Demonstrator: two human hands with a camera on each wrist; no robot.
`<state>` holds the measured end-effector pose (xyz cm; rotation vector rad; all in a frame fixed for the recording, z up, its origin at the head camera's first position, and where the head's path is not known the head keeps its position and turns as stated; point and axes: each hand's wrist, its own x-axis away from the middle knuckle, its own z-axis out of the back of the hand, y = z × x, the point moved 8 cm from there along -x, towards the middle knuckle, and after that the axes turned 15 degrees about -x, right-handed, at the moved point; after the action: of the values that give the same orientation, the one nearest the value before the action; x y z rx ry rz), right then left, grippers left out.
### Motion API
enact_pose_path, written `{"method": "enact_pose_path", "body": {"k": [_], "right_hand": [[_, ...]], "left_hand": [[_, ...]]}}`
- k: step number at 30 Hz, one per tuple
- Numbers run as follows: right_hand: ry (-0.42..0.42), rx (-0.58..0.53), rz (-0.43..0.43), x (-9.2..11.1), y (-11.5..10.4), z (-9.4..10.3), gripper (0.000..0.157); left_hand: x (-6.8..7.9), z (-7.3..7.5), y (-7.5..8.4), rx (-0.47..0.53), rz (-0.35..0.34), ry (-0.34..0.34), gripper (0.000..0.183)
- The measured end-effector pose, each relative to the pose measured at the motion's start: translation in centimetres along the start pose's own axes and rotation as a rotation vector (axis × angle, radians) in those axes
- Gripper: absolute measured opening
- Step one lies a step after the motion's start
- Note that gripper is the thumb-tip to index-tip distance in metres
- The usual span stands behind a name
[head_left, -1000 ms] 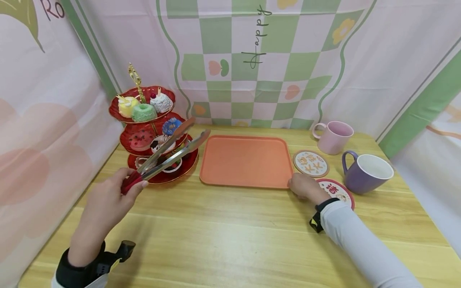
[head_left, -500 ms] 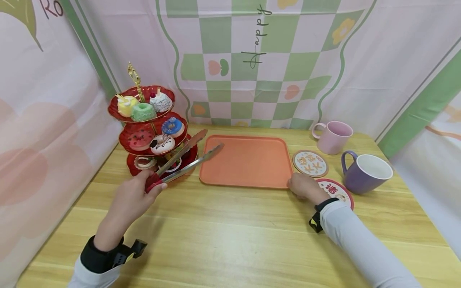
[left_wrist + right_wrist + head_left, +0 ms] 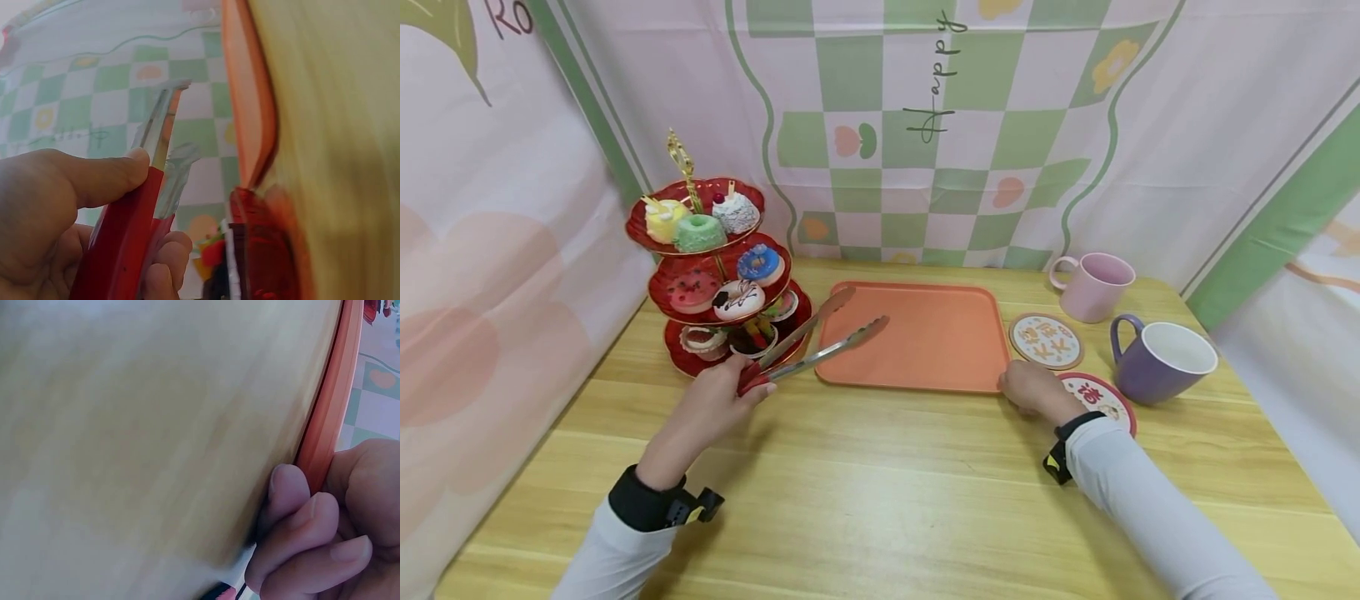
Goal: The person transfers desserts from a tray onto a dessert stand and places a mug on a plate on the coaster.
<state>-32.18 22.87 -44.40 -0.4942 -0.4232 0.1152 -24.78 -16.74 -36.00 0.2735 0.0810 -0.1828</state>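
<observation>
In the head view my left hand (image 3: 718,404) holds metal tongs (image 3: 829,349) by their red handles. The tongs' two arms stand apart with nothing between them, tips over the left part of the orange tray (image 3: 925,333). The left wrist view shows my thumb along one red handle (image 3: 122,240) and curled fingers at the other. My right hand (image 3: 1033,389) grips the tray's front right corner, its fingers curled at the orange edge (image 3: 325,419) in the right wrist view. Left of the tray, a red three-tier stand (image 3: 638,227) bears donuts and small cakes, including a blue-topped donut (image 3: 760,264).
Right of the tray lie a round coaster (image 3: 1047,342) and a red-rimmed coaster (image 3: 1101,400), partly hidden by my right hand and wrist. A pink mug (image 3: 1093,292) and a purple mug (image 3: 1157,371) stand beyond them. Printed cloth (image 3: 917,200) hangs behind the wooden table (image 3: 880,492).
My left hand has moved right with the tongs, away from in front of the stand, bringing their tips over the tray. My right hand and the tray have stayed in place.
</observation>
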Motion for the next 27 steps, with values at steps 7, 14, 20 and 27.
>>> {"method": "enact_pose_path", "body": {"k": [7,14,20,27], "right_hand": [[0.001,0.000,0.002,0.0,-0.1,0.0,0.032],[-0.007,0.015,-0.002,0.1,-0.1,0.0,0.030],[-0.005,0.004,0.003,0.1,-0.1,0.1,0.030],[-0.005,0.006,0.009,0.0,-0.3,0.0,0.032]], "left_hand": [[-1.6,-1.8,0.5,0.012,-0.014,-0.059,0.031],[-3.1,-2.8,2.2,0.050,-0.056,-0.061,0.030],[-4.2,-3.2,3.6,0.044,-0.088,-0.064,0.033],[-5.9,-4.3,4.2,0.056,-0.116,-0.084,0.029]]}}
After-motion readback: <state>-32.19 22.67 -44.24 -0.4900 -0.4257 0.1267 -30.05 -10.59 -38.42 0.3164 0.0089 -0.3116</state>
